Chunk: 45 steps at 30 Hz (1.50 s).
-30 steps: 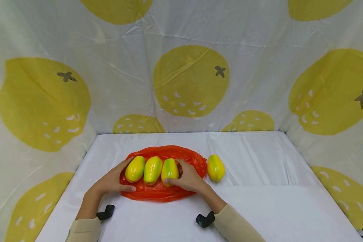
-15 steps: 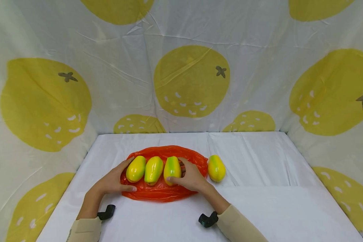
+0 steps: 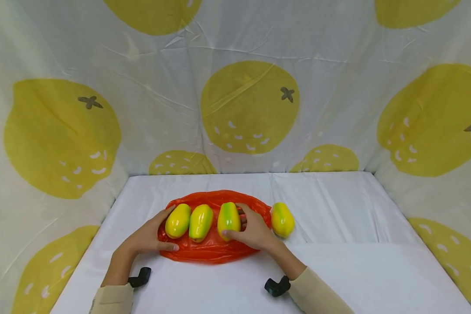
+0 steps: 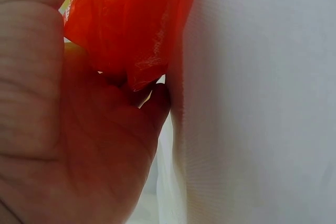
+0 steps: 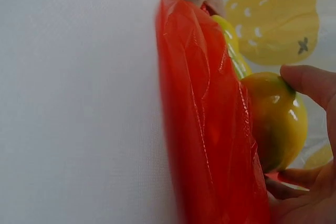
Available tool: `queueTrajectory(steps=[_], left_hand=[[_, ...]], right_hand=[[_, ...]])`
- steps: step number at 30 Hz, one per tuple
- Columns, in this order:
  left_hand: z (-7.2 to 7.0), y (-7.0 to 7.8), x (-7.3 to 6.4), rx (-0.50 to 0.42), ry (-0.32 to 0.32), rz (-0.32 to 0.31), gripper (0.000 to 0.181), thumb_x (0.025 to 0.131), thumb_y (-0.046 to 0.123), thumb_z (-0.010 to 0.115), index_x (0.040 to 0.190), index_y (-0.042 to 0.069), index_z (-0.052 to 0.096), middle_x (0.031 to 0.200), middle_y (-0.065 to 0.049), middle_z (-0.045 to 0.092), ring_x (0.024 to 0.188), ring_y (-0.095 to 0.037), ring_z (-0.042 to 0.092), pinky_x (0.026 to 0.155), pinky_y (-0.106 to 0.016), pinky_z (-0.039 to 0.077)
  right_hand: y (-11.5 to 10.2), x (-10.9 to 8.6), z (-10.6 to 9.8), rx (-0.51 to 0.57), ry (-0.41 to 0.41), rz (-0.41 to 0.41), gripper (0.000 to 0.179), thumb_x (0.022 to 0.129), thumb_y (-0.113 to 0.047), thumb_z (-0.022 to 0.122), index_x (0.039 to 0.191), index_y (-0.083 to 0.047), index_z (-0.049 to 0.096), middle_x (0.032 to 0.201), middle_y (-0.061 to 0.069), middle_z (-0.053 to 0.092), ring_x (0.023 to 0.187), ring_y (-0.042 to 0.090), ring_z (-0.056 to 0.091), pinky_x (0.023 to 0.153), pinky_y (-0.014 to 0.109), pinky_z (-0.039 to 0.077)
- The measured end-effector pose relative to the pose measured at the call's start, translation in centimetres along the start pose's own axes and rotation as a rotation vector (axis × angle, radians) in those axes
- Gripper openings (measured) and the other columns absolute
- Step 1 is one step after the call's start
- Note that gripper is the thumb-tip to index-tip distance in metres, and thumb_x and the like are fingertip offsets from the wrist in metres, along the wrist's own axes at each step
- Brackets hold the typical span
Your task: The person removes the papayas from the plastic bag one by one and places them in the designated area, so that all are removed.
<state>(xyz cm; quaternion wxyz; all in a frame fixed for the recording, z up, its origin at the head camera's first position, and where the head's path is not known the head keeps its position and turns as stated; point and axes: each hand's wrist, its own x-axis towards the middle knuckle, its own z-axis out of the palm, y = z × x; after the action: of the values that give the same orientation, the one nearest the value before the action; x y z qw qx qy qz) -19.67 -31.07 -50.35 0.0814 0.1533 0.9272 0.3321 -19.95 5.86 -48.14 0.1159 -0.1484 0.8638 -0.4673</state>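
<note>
A red plastic bag (image 3: 209, 253) lies spread on the white cloth in the head view. Two glossy yellow-green papayas lean side by side on it, a left papaya (image 3: 178, 221) and a middle papaya (image 3: 200, 223). My right hand (image 3: 255, 230) grips a third papaya (image 3: 228, 219) over the bag's right half, thumb in front and fingers behind. In the right wrist view, that papaya (image 5: 275, 121) sits between thumb and fingers. My left hand (image 3: 151, 233) holds the bag's left end, its thumb along the front and fingers behind. Red film (image 4: 131, 24) bunches inside that hand in the left wrist view.
Another papaya (image 3: 282, 220) lies on the white cloth (image 3: 349, 270), just past the bag's right end. Lemon-print curtains (image 3: 243, 39) rise at the back and both sides. A black wrist mount (image 3: 278, 286) sits by the right sleeve.
My right hand has moved rightward with its papaya, widening the gap to the middle one. My left hand stays at the bag's left end. The view has shifted slightly.
</note>
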Motion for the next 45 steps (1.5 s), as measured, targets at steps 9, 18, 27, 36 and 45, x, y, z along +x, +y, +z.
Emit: queueTrajectory(steps=[9, 18, 27, 36, 45], left_hand=[[-0.1, 0.1, -0.1, -0.009, 0.000, 0.011, 0.123, 0.068, 0.051, 0.092, 0.164, 0.019, 0.023, 0.164, -0.013, 0.035, 0.147, -0.043, 0.037, 0.107, -0.066, 0.047], [-0.2, 0.2, 0.0, -0.021, -0.007, 0.008, 0.123, 0.068, 0.051, 0.092, 0.165, 0.021, 0.021, 0.164, -0.012, 0.034, 0.147, -0.042, 0.036, 0.106, -0.064, 0.049], [-0.2, -0.1, 0.1, -0.008, 0.001, 0.027, 0.122, 0.068, 0.051, 0.092, 0.165, 0.021, 0.022, 0.163, -0.011, 0.037, 0.147, -0.041, 0.038, 0.108, -0.066, 0.046], [-0.1, -0.2, 0.1, -0.026, 0.001, 0.026, 0.124, 0.067, 0.051, 0.092, 0.165, 0.023, 0.022, 0.163, -0.008, 0.036, 0.147, -0.038, 0.037, 0.110, -0.067, 0.044], [0.0, -0.3, 0.1, -0.021, -0.003, 0.017, 0.123, 0.068, 0.051, 0.092, 0.165, 0.021, 0.022, 0.163, -0.011, 0.036, 0.147, -0.041, 0.037, 0.108, -0.066, 0.047]], right_hand=[[0.4, -0.5, -0.8, -0.036, 0.022, 0.002, 0.095, 0.080, -0.059, 0.081, 0.156, -0.022, 0.037, 0.131, 0.002, 0.061, 0.111, 0.019, 0.060, 0.087, 0.036, 0.061], [0.3, -0.9, -2.0, -0.034, 0.044, -0.001, 0.093, 0.080, -0.059, 0.081, 0.156, -0.022, 0.041, 0.128, 0.002, 0.062, 0.108, 0.020, 0.060, 0.086, 0.036, 0.060], [0.5, -1.4, -3.1, -0.011, 0.057, -0.022, 0.090, 0.081, -0.054, 0.082, 0.155, -0.022, 0.042, 0.129, 0.000, 0.061, 0.109, 0.020, 0.060, 0.085, 0.033, 0.061], [0.7, -2.0, -4.1, 0.033, 0.064, -0.059, 0.090, 0.081, -0.047, 0.084, 0.156, -0.021, 0.042, 0.128, -0.001, 0.063, 0.106, 0.018, 0.066, 0.082, 0.030, 0.063], [0.9, -2.6, -5.0, 0.011, 0.094, -0.025, 0.087, 0.081, -0.046, 0.084, 0.155, -0.023, 0.043, 0.128, -0.002, 0.062, 0.106, 0.018, 0.063, 0.082, 0.032, 0.062]])
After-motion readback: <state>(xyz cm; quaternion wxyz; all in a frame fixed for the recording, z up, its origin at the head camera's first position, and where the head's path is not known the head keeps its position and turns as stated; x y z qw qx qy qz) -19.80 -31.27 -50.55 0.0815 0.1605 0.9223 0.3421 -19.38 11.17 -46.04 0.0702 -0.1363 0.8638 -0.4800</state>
